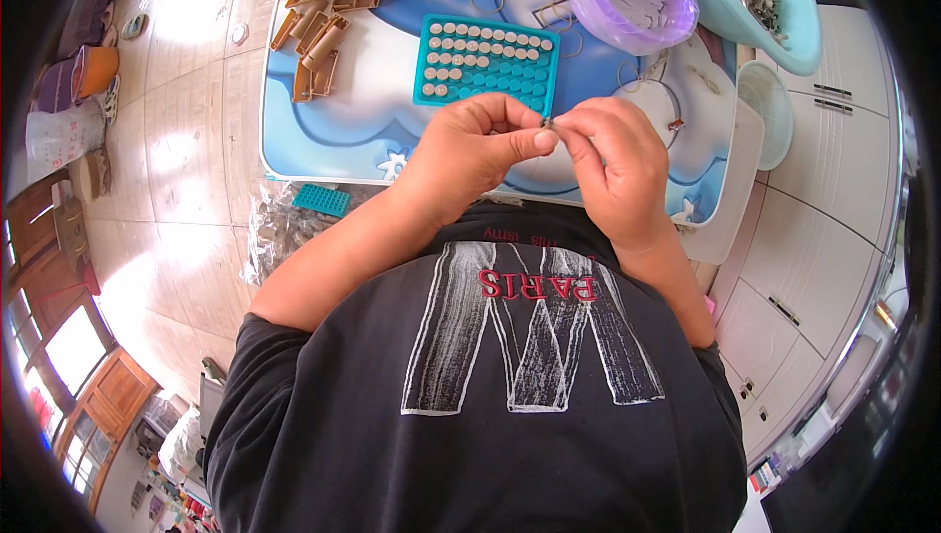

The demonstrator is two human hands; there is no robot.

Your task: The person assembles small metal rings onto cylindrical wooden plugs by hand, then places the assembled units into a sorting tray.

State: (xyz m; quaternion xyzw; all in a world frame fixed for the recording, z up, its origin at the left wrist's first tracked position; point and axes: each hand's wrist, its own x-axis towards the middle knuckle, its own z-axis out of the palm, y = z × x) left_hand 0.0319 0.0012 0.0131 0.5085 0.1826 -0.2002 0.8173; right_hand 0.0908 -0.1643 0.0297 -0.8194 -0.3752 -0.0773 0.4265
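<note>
My left hand [480, 146] and my right hand [619, 155] meet fingertip to fingertip over the near edge of the table. Between them they pinch a tiny dark piece [548, 124], too small to name. Just beyond my fingers lies a teal tray [419, 77] with rows of round holes. Small pale round pieces [473, 42] fill its far rows and part of the nearer left side; the holes at the near right show only teal.
Brown plastic clips [319, 41] are heaped on the blue-and-white table [368, 136] at left. At the far right stand a purple basin [588, 13] of white strips and a turquoise tub [806, 28] of metallic parts. A second teal tray [321, 200] rests on plastic bags below left.
</note>
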